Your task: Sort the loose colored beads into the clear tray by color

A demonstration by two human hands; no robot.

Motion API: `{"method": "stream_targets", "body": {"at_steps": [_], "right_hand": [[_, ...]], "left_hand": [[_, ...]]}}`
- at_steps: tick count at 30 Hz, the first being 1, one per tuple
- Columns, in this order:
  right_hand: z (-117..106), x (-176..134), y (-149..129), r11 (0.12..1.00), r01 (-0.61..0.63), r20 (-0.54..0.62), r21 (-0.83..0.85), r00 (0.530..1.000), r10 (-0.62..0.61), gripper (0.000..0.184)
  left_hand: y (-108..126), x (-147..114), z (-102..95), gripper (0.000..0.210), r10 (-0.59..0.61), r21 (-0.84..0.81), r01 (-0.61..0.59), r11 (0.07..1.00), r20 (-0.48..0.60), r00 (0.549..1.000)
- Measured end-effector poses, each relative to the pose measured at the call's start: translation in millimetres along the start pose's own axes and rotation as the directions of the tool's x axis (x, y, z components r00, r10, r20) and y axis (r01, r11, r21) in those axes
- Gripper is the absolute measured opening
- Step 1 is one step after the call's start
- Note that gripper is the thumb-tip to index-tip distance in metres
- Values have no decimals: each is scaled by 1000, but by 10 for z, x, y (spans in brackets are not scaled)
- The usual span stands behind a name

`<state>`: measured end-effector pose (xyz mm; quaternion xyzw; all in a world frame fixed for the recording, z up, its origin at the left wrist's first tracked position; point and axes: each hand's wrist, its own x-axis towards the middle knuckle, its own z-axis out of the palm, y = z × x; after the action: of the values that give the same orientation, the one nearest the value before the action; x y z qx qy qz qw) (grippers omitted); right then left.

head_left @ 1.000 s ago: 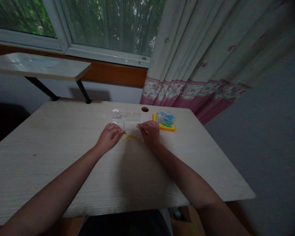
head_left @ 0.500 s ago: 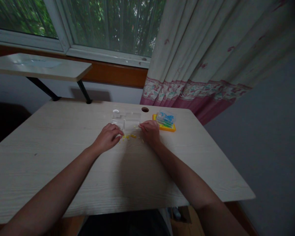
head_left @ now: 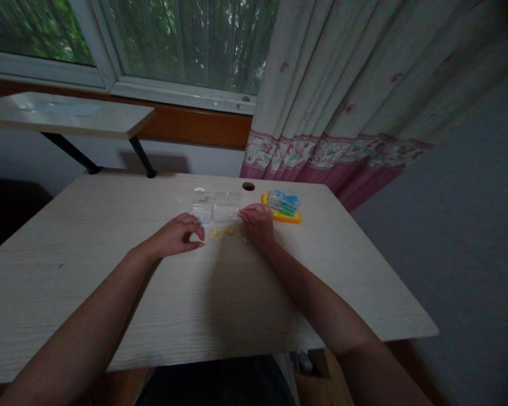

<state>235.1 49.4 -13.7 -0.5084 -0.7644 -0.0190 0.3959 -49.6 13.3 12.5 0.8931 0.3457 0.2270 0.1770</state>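
Yellow pieces (head_left: 228, 232), between left hand (head_left: 173, 234) and right hand (head_left: 259, 223), appear light, stiff, best pinched edgewise. Left digits stand parted; right grip cannot be told.

A soft shadow (head_left: 232, 304) darkens the dimly lit desk (head_left: 178, 310).

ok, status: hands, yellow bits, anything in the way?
Left hand thumb and finger parted; right hand grip unclear. Yellow bits loose on the table, mostly between hands. Clear plastic containers just beyond; no obstruction seen.
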Motion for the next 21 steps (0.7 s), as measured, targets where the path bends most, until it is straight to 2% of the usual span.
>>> {"method": "stream_targets", "body": {"at_steps": [4,10,15,21], "right_hand": [[10,-4,9,1000,-2,22,-26,1000,3,15],[38,-8,31,1000,22,3,17,1000,-22,17],[32,-3,26,1000,18,39,1,999,-18,18],[18,0,29,999,31,42,24,999,-32,19]], "left_hand": [[38,40,115,16,-3,-7,3,1000,-33,999],[164,121,275,15,-1,133,16,991,-119,993],[171,131,294,18,15,167,10,986,-149,989],[98,102,286,24,-36,164,74,984,-225,974]]}}
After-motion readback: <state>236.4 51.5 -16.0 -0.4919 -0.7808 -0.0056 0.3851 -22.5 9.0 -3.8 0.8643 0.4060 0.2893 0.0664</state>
